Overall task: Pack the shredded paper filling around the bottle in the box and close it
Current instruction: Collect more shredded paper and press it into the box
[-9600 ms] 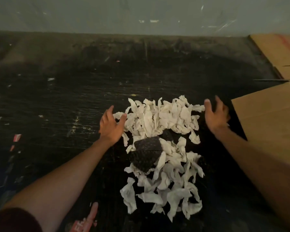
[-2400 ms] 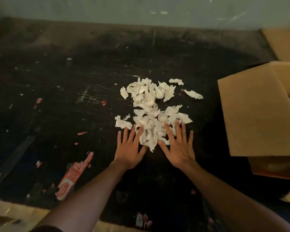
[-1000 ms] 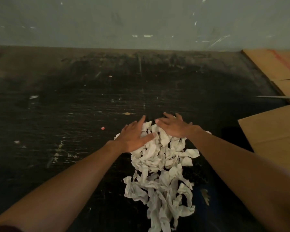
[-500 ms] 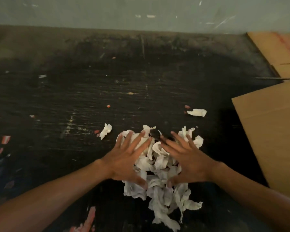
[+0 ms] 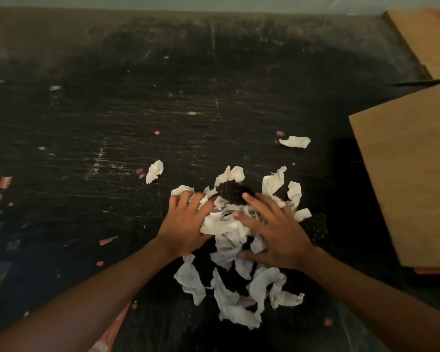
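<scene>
A heap of white shredded paper (image 5: 226,252) lies on the dark worn table (image 5: 112,123) in front of me. My left hand (image 5: 183,224) cups the heap's left side, fingers curled into the strips. My right hand (image 5: 274,232) presses on its right side, fingers spread over the paper. A dark textured piece (image 5: 233,195) pokes out of the heap just beyond my fingertips. The brown cardboard box (image 5: 412,179) stands at the right edge; its inside and the bottle are hidden from this angle.
Loose paper strips lie apart from the heap: one (image 5: 295,142) toward the box, another (image 5: 155,171) to the left. A flat cardboard sheet (image 5: 427,39) rests at the back right. Small red scraps (image 5: 108,240) dot the table. A pale wall runs along the table's far edge.
Both hands have drawn together and closed in on the heap, bunching the paper between them. The dark piece now shows more at the top of the pile.
</scene>
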Motion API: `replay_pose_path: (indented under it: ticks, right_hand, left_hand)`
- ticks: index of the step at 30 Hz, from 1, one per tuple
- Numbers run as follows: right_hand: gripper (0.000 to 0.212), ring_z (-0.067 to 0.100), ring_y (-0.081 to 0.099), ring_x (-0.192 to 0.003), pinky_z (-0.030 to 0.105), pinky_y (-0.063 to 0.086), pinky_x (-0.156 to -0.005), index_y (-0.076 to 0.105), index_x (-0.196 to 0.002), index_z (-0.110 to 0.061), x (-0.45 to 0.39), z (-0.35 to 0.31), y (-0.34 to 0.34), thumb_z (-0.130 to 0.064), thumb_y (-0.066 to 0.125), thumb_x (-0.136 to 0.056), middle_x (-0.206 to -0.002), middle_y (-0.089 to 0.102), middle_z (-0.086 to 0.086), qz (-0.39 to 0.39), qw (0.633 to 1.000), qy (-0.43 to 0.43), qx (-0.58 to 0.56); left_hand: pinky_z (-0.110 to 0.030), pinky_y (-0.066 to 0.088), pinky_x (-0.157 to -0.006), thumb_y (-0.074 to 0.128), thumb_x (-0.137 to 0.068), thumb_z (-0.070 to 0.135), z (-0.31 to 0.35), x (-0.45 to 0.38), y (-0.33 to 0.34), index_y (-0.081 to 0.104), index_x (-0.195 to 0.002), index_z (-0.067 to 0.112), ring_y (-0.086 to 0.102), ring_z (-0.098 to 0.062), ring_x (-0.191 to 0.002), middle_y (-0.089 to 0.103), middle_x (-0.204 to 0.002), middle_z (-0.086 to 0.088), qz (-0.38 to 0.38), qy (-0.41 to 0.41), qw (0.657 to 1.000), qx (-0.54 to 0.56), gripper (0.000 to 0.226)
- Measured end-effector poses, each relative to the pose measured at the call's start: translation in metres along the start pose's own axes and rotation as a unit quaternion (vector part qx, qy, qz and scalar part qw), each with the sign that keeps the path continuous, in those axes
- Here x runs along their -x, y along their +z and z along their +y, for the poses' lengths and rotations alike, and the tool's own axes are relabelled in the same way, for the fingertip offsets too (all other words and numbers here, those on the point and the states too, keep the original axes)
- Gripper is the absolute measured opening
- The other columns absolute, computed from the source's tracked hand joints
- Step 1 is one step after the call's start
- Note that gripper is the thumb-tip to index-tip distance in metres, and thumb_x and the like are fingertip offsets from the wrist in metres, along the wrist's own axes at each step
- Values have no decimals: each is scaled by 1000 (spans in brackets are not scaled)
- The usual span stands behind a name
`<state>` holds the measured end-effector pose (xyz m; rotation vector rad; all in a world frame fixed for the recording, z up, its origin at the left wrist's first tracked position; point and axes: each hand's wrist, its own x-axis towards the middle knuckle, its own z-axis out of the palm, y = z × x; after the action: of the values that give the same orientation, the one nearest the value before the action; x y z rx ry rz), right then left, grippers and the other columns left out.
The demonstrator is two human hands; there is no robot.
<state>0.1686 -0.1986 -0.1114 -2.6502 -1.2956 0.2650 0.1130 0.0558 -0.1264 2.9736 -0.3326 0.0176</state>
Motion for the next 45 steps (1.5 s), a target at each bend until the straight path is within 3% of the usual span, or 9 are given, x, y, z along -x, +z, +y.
replay_pose_path:
  ticks: [4,8,12,17,20,25,30,34,45]
  right_hand:
    - [59,30,38,-128,57,44,-88,52,-123,-35,-6,5,3,-71,58,-76,-140,52,2,26,997,-32,60]
    - [57,26,50,-109,45,51,-74,61,-109,-27,-5,4,8,-54,80,-63,-121,60,1,47,996,-37,68]
    - [54,24,57,-83,32,48,-43,54,-97,-18,2,10,15,-43,85,-60,-91,60,3,116,991,-60,23]
    - [35,24,58,-62,37,50,-44,60,-78,-10,-3,13,18,-45,55,-81,-70,58,4,142,989,-19,-27]
    - [31,24,59,-59,36,51,-57,63,-75,-6,-7,10,4,-35,58,-87,-66,62,6,146,976,86,-140]
    - [39,7,46,-41,24,38,-50,47,-53,-24,2,4,-27,-21,63,-89,-46,46,-9,216,901,198,-321]
    - [30,21,59,-50,35,50,-51,62,-67,-9,6,-4,-82,-19,57,-95,-58,61,8,258,881,194,-347]
    - [30,2,51,-44,19,43,-47,60,-67,-16,21,-9,-132,-19,56,-97,-56,57,0,261,867,187,-381]
    - [31,0,43,-39,13,35,-37,56,-66,-14,127,-11,-226,-22,57,-96,-55,52,0,314,871,139,-351]
  left_hand:
    - [-44,48,-83,79,-62,30,3,1,1,46,-121,17,56,-34,-98,61,-111,-12,-11,-16,1000,-1,69]
    - [-34,50,-59,85,-60,19,8,8,-3,52,-110,16,62,-29,-74,65,-87,-8,26,-28,999,39,60]
    - [-36,48,-53,75,-77,22,12,11,-7,46,-106,19,63,-29,-67,65,-81,-8,36,-57,996,66,41]
    - [-46,52,-71,62,-88,19,24,5,-22,47,-120,12,66,-37,-87,66,-100,-11,-24,-145,987,61,37]
    - [-46,51,-78,59,-91,17,31,6,-32,43,-127,10,66,-34,-92,67,-102,-13,-29,-206,974,90,40]
    - [-44,55,-81,62,-93,19,38,19,-60,41,-138,9,67,-30,-95,68,-103,-13,51,-295,944,140,51]
    - [-43,57,-81,63,-93,23,49,29,-94,44,-135,13,67,-27,-96,68,-106,-11,89,-320,931,154,47]
    - [-43,57,-81,61,-93,27,67,39,-124,40,-139,15,65,-25,-96,66,-108,-12,116,-321,930,138,52]
    - [-48,55,-80,56,-96,31,172,83,-199,45,-128,18,64,-29,-93,65,-105,-11,199,-290,927,130,37]
